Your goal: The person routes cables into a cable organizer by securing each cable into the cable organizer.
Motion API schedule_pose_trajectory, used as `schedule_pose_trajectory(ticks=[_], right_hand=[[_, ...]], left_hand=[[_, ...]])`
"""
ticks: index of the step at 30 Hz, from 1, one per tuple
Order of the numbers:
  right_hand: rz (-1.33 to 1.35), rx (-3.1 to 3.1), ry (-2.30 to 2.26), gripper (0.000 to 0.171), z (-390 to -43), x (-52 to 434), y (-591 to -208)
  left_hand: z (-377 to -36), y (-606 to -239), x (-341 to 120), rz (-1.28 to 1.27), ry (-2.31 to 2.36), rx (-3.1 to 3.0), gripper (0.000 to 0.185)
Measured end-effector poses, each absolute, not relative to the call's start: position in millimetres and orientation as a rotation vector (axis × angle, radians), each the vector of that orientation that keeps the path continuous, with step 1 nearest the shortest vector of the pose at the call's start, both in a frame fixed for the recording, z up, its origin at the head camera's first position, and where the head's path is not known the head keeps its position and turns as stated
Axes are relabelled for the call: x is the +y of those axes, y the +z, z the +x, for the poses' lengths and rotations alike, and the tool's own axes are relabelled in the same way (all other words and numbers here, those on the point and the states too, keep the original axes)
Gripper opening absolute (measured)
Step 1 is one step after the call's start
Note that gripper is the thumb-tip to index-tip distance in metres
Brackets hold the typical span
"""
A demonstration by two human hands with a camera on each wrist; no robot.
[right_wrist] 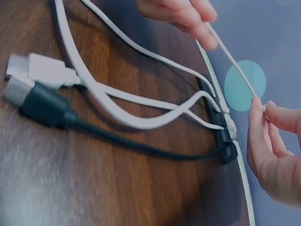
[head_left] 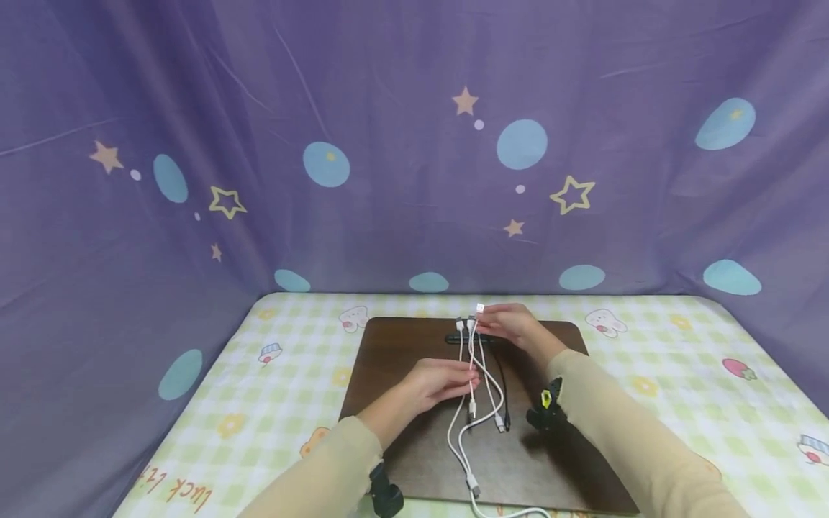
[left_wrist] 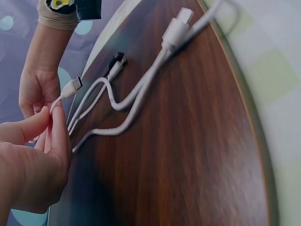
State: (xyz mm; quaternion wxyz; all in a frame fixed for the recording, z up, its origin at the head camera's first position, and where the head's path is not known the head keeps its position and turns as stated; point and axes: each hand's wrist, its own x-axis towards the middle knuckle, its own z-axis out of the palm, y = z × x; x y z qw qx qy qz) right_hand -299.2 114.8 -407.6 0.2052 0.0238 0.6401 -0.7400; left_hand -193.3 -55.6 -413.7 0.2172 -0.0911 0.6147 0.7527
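A thin white cable is stretched taut between both hands above a dark wooden board. My left hand pinches it near the middle, shown close up in the left wrist view. My right hand pinches its far end by the white plug, just above a black cable clip strip. In the right wrist view the right hand holds the cable beside the strip. Other white cables and a black cable sit in the strip's slots.
The board lies on a checkered tablecloth with cartoon prints. Loose plug ends trail toward the board's near edge. A purple curtain closes off the back and sides. Black wrist mounts sit on both sleeves.
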Motion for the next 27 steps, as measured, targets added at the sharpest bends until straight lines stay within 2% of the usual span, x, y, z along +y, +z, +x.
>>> schedule_pose_trajectory(ticks=[12, 18, 27], right_hand=[[-0.059, 1.911, -2.131, 0.033, -305.6, 81.2, -419.0], [-0.103, 2.277, -1.905, 0.033, -310.5, 77.1, -423.4], [-0.223, 2.707, -1.576, 0.022, -311.3, 73.1, -426.0]], left_hand=[[-187.8, -419.2, -75.7, -0.267, 2.133, 1.843, 0.032], [-186.9, -419.7, -78.4, -0.325, 2.121, 1.971, 0.030], [-188.8, -424.2, -74.8, -0.315, 1.985, 2.169, 0.022]])
